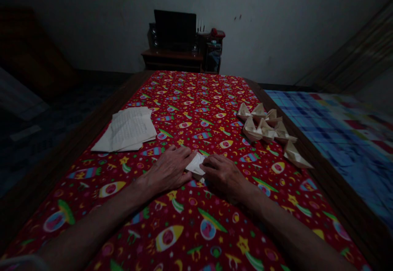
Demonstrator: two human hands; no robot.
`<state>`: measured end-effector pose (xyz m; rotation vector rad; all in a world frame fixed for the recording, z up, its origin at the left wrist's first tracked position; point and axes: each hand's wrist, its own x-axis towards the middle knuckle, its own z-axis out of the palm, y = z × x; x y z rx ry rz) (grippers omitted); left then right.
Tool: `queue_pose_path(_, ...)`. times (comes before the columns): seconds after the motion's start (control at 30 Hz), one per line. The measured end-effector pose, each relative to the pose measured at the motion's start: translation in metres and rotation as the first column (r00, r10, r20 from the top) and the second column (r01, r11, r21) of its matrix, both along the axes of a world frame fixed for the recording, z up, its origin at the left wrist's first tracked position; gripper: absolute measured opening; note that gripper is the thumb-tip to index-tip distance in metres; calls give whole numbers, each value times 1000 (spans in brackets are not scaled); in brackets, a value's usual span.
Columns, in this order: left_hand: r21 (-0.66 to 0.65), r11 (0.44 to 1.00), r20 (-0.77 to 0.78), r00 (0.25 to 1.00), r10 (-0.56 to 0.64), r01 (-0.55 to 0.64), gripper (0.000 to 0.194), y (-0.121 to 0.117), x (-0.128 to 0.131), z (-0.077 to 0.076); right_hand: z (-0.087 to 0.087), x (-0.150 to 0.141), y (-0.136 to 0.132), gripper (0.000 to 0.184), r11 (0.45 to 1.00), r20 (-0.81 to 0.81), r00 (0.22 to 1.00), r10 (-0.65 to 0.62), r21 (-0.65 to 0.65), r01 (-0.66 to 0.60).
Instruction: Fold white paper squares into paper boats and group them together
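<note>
A small folded white paper (195,166) lies on the red patterned cloth (196,230) in front of me. My left hand (169,168) rests palm down on its left side, fingers together and pressing on the paper. My right hand (223,174) presses on the paper's right side with curled fingers. Most of the paper is hidden under both hands.
A stack of white written sheets (127,129) lies at the left of the cloth. Several folded paper boats (267,128) sit at the right near the table's edge. A checked blue mat (340,132) lies to the right, and a dark desk with a monitor (175,29) stands by the wall.
</note>
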<state>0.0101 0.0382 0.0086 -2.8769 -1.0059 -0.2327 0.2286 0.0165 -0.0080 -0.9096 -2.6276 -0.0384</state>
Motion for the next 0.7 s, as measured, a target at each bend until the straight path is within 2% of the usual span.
queue_pose_path(0.1, 47, 999, -19, 1000, -15, 16, 41, -6, -3, -2, 0, 0, -1, 16, 1000, 26, 1000, 9, 21, -10)
queue_pose_path(0.23, 91, 994, 10, 999, -53, 52, 25, -15, -7, -7, 0, 1, -1, 18, 998, 37, 999, 31, 50, -33)
queue_pose_path(0.33, 21, 998, 127, 990, -58, 56, 22, -20, -9, -12, -2, 3, 0, 18, 999, -40, 999, 34, 28, -33)
queue_pose_path(0.43, -169, 985, 300, 953, 37, 16, 19, -21, -9, -15, -3, 3, 1, 18, 994, -183, 983, -2, -109, -18)
queue_pose_path(0.53, -326, 944, 399, 897, 188, -52, 16, -20, -8, -18, -2, 2, 1, 22, 959, -296, 950, -98, -284, 11)
queue_pose_path(0.6, -354, 928, 410, 872, 268, -119, 17, -19, -6, -20, -2, -1, 0, 24, 941, -312, 934, -174, -333, 64)
queue_pose_path(0.7, -329, 925, 378, 871, 312, -189, 18, -20, -3, -21, -5, -5, -1, 26, 935, -241, 928, -285, -282, 214)
